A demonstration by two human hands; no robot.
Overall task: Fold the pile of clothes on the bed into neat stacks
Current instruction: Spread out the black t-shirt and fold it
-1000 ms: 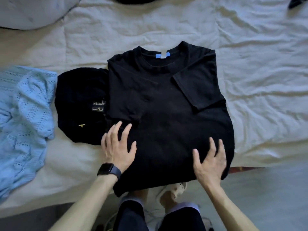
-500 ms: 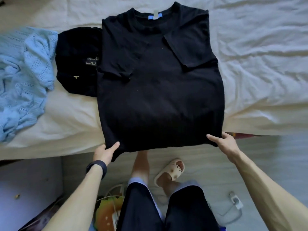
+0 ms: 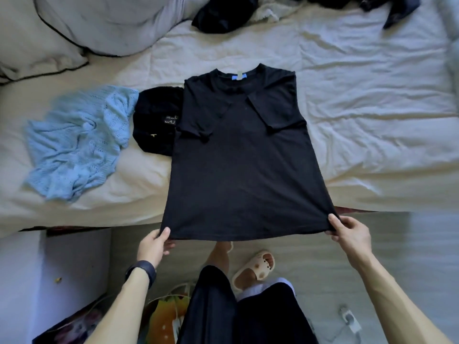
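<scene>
The black T-shirt (image 3: 243, 170) lies on the bed (image 3: 372, 108), sleeves folded inward, its hem past the bed's edge. The left hand (image 3: 154, 247) pinches the hem's left corner; the right hand (image 3: 347, 230) pinches the right corner.

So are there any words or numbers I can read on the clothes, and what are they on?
Pale script lettering on the folded black garment: too blurred to read.
Blue neck label on the black T-shirt: no print legible.
No other writing shows.
</scene>
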